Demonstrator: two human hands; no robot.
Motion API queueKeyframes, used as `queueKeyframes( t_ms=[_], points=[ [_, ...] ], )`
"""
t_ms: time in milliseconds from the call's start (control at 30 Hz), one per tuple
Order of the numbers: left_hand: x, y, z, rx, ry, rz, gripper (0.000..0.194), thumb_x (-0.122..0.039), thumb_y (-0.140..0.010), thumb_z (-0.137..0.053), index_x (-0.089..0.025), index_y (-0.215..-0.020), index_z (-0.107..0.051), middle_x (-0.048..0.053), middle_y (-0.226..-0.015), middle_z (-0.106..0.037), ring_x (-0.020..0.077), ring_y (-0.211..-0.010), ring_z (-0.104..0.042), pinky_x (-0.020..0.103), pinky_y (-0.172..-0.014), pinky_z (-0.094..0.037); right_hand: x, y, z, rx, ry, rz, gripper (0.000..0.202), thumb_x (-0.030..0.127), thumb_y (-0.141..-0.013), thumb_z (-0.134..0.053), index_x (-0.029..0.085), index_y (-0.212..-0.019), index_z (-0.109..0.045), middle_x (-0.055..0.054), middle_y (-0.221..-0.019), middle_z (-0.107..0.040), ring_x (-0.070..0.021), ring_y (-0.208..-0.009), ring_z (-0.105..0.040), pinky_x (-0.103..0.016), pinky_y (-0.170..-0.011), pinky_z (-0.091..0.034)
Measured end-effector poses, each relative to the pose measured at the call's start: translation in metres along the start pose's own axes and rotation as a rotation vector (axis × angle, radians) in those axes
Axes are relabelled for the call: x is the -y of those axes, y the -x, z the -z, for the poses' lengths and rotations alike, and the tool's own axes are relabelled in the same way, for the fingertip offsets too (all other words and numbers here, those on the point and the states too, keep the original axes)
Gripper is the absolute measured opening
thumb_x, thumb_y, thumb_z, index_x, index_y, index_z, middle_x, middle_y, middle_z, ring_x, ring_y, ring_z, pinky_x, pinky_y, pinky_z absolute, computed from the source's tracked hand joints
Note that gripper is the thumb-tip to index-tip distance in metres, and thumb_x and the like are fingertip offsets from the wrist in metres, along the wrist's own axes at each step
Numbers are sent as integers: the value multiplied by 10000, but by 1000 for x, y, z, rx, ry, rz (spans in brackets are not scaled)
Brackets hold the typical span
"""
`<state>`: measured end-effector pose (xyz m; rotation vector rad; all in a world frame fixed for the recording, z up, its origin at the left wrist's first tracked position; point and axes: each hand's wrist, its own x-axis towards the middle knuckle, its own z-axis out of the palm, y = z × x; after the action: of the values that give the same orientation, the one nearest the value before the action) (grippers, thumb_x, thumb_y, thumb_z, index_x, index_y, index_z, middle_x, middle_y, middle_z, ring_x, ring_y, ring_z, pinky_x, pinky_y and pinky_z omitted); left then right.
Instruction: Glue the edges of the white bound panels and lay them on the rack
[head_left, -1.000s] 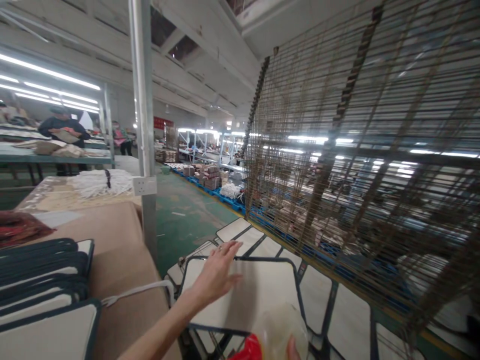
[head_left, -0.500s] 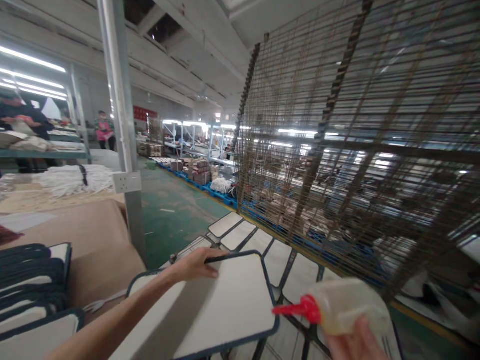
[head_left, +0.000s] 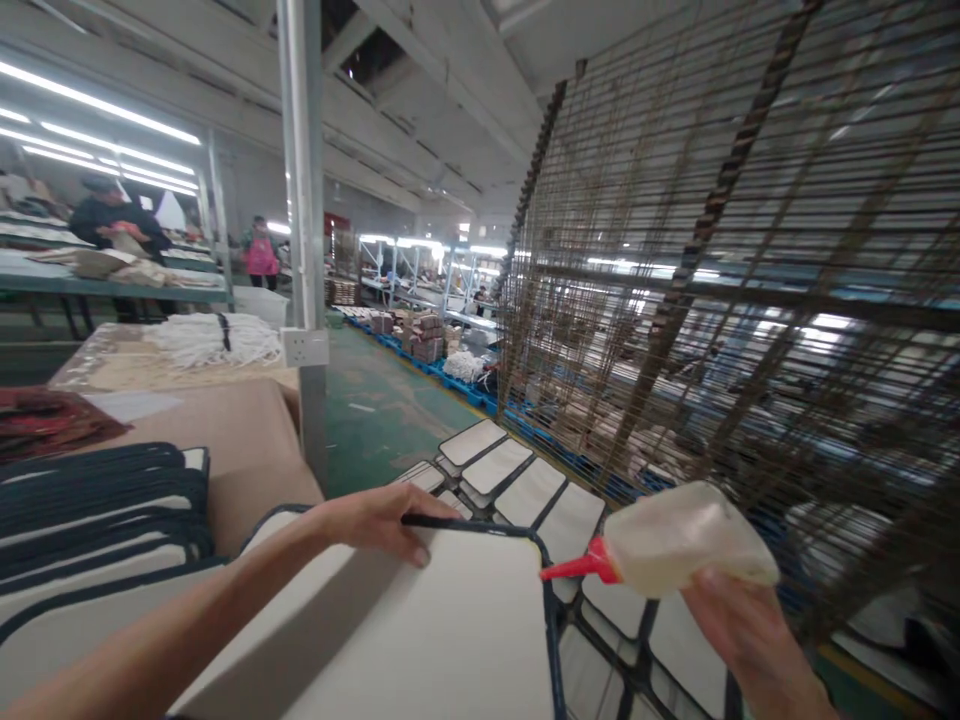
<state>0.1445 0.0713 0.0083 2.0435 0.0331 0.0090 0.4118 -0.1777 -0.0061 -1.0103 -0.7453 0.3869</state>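
Observation:
A white panel (head_left: 450, 620) with a dark blue edge and rounded corners lies in front of me. My left hand (head_left: 382, 522) grips its far edge, thumb on the white face. In my right hand (head_left: 739, 610) is a translucent squeeze bottle (head_left: 686, 540) holding a pale liquid, tipped sideways. Its red nozzle (head_left: 581, 568) points left, at the panel's right edge near the far corner. My right hand's fingers are partly hidden behind the bottle.
Dark-edged panels (head_left: 105, 510) are stacked at the left on a brown-covered table (head_left: 251, 440). More panels (head_left: 517, 480) lie in rows beyond. A metal post (head_left: 304, 200), a tall wire rack (head_left: 675, 260) and two people (head_left: 116, 220) stand farther off.
The bottle has moved up and its nozzle now reaches the panel's edge near the far right corner. The view has turned left, showing more of the left table and stack. Both holds are unchanged.

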Motion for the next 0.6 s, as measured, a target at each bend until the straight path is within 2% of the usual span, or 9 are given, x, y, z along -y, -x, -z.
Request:
queueKeyframes(
  t_ms=[100,267,333,400,467,533,600],
  points=[
    [-4,4,1,1,19,3,479,-408,-699,-728,-142,-1096,-691,33,-945,-705,211,-821,-602,186,-696,-448,5,7,-3,29,6,-66,715,358,-495,-806,227,-1166,-596,-142,-1042,-658,-333,-980,-613,-504,-870,-477],
    [-12,8,1,-17,73,71,497,-415,-673,-751,-137,-1081,-697,13,-882,-704,176,-740,-587,180,-654,-452,18,25,-18,-169,115,-135,723,442,-469,-828,243,-1129,-612,-98,-992,-679,-275,-1012,-603,-399,-919,-457],
    [-13,10,1,-15,95,104,509,-408,-677,-747,-140,-1106,-687,12,-883,-703,170,-728,-585,178,-640,-452,17,26,-18,-124,92,-140,701,456,-485,-819,239,-1121,-618,-107,-978,-681,-283,-995,-608,-422,-895,-474],
    [-14,13,2,-18,102,118,506,-400,-681,-742,-145,-1115,-684,17,-891,-704,174,-736,-588,182,-636,-454,12,21,-12,-36,42,-152,669,449,-522,-792,240,-1131,-614,-119,-989,-676,-294,-981,-612,-448,-862,-490],
    [-16,14,2,-25,97,125,496,-397,-691,-730,-149,-1118,-686,24,-896,-706,185,-746,-593,191,-634,-458,2,14,3,13,18,-152,700,431,-481,-796,235,-1128,-618,-136,-995,-670,-315,-963,-615,-450,-795,-519],
    [-18,16,1,-33,96,129,499,-394,-694,-725,-147,-1126,-685,31,-892,-709,194,-746,-599,202,-634,-464,-8,7,21,-10,32,-164,740,436,-422,-808,235,-1111,-627,-147,-997,-666,-329,-956,-613,-410,-691,-544],
    [-20,16,1,-40,109,131,498,-384,-688,-731,-141,-1120,-688,33,-889,-712,198,-746,-605,209,-639,-470,-16,3,40,-40,43,-195,729,454,-428,-806,250,-1106,-631,-145,-1015,-664,-324,-988,-601,-367,-627,-543]
  ],
)
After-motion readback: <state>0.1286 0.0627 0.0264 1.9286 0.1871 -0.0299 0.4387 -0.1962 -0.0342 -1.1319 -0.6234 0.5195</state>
